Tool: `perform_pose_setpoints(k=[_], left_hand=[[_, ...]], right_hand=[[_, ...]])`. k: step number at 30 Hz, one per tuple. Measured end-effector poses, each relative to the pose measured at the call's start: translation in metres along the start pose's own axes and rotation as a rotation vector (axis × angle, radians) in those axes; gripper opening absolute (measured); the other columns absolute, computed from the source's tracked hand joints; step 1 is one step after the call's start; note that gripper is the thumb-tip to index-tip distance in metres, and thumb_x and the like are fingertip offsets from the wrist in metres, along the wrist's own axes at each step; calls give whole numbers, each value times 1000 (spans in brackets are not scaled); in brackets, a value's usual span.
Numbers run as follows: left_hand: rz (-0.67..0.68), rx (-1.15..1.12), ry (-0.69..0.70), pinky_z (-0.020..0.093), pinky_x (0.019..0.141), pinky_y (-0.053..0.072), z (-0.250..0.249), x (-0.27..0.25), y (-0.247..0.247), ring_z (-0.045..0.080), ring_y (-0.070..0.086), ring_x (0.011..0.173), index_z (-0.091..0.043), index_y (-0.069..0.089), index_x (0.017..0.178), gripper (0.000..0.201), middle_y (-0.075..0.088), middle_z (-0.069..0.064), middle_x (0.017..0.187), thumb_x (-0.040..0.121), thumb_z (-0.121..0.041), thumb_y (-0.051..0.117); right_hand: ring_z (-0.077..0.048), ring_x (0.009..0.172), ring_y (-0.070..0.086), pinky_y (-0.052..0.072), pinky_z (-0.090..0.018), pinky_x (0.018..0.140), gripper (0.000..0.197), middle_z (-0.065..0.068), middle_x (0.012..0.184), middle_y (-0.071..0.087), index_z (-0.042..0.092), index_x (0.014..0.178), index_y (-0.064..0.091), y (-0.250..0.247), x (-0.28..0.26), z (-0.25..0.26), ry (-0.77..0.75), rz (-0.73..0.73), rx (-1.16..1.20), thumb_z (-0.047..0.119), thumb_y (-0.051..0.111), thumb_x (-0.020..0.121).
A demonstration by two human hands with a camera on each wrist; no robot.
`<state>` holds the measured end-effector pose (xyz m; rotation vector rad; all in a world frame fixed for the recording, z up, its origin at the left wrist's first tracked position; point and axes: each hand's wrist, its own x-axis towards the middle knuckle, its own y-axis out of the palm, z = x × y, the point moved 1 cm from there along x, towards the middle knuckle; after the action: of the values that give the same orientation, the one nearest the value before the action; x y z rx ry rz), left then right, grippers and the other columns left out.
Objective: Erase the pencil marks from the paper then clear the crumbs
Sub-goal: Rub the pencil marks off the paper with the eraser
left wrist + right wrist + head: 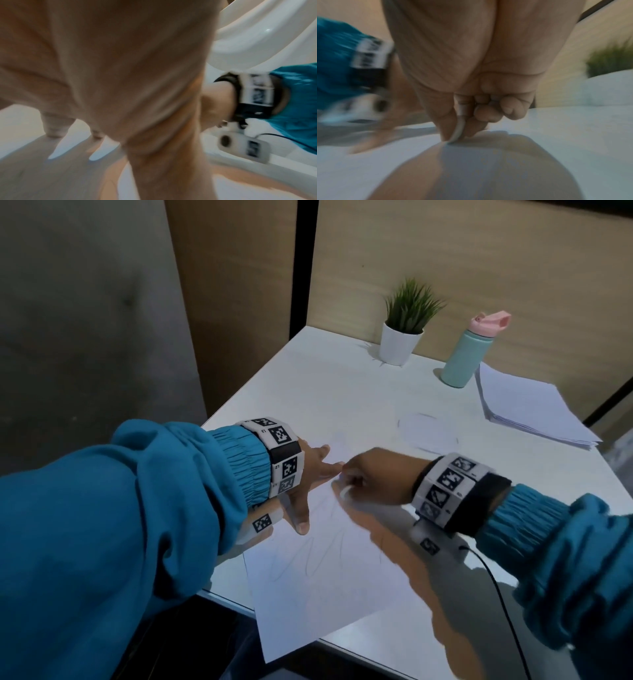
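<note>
A white sheet of paper [329, 587] with faint pencil scribbles [308, 559] lies on the white table, its near corner hanging over the front edge. My left hand [308, 484] presses flat on the paper's upper left part with fingers spread. My right hand [363, 477] is curled and pinches a small white eraser [459, 131] between thumb and fingers, its tip touching the paper right beside the left fingertips. In the head view the eraser [346, 493] shows only as a pale blur. Crumbs are too small to make out.
A potted green plant [404, 323] and a teal bottle with a pink lid [469, 350] stand at the back of the table [342, 378]. A stack of white sheets [527, 409] lies at the right. A faint pencilled circle [424, 429] lies beyond my hands. A black cable [496, 587] trails from my right wrist.
</note>
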<state>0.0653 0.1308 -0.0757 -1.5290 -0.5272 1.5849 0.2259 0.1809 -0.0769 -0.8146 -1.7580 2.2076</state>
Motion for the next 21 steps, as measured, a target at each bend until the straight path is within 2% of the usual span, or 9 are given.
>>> perform_pose_setpoints(k=[3, 6, 8, 10, 13, 15, 17, 19, 21], left_hand=[[-32, -7, -23, 55, 115, 21, -5, -1, 2, 40, 13, 149, -41, -20, 153, 139, -17, 9, 165, 55, -86, 69], [-44, -15, -21, 56, 114, 22, -9, 1, 1, 41, 16, 148, -36, -19, 154, 142, -14, 13, 165, 53, -89, 66], [-62, -3, -33, 57, 108, 30, -12, 3, 2, 41, 27, 143, -35, -15, 154, 146, 3, 12, 164, 44, -96, 58], [-126, 33, -50, 54, 94, 42, -19, 6, 6, 38, 47, 119, -33, 2, 154, 144, 33, 12, 142, 34, -101, 45], [-225, 34, -69, 49, 82, 47, -29, 5, 0, 30, 51, 91, -26, 36, 123, 120, 42, 8, 105, 33, -105, 40], [-219, 53, -38, 54, 91, 44, -31, 5, -9, 35, 48, 108, -26, 38, 123, 113, 43, 12, 124, 39, -102, 49], [-178, 56, 6, 57, 114, 25, -31, 7, -10, 39, 20, 143, -29, 16, 153, 124, 14, 13, 161, 55, -90, 63], [-139, 19, 39, 51, 118, 11, -29, 8, -4, 32, -1, 152, -33, -9, 157, 130, -12, 5, 166, 64, -84, 65], [-140, 7, 57, 52, 118, 10, -26, 11, 0, 31, -3, 152, -35, -14, 156, 130, -16, 2, 165, 63, -86, 62]], right_hand=[[-17, 76, 56, 37, -24, 71, 16, 11, 68, 57, 20, 79, 63, -9, 5, -20, 81, -75, 19, 30, 53, 88], [-6, 67, 53, 37, -21, 62, 19, 10, 69, 59, 27, 67, 56, 5, -13, 4, 5, 8, 23, 30, 55, 86], [-3, 66, 51, 36, -19, 63, 22, 11, 71, 59, 30, 65, 52, 10, -22, 9, 0, 46, 37, 34, 53, 86], [-8, 68, 53, 37, -23, 67, 20, 10, 72, 59, 27, 68, 55, 4, -23, -4, 35, -18, 36, 35, 53, 86], [-15, 76, 54, 34, -20, 60, 19, 8, 76, 61, 14, 85, 67, -4, -26, -28, 127, -95, 20, 29, 57, 90], [-16, 77, 54, 33, -20, 60, 19, 6, 79, 61, 12, 85, 66, 0, -28, -33, 126, -108, 3, 28, 58, 90], [-17, 78, 53, 32, -23, 61, 15, 4, 82, 62, 17, 80, 62, 3, -30, -33, 112, -114, -19, 29, 59, 90], [-16, 78, 53, 32, -21, 59, 14, 4, 82, 63, 21, 78, 60, 3, -32, -34, 130, -105, -1, 30, 60, 89], [-15, 77, 54, 36, -21, 62, 15, 9, 76, 60, 23, 77, 60, 2, -39, -34, 152, -116, 20, 30, 60, 89]])
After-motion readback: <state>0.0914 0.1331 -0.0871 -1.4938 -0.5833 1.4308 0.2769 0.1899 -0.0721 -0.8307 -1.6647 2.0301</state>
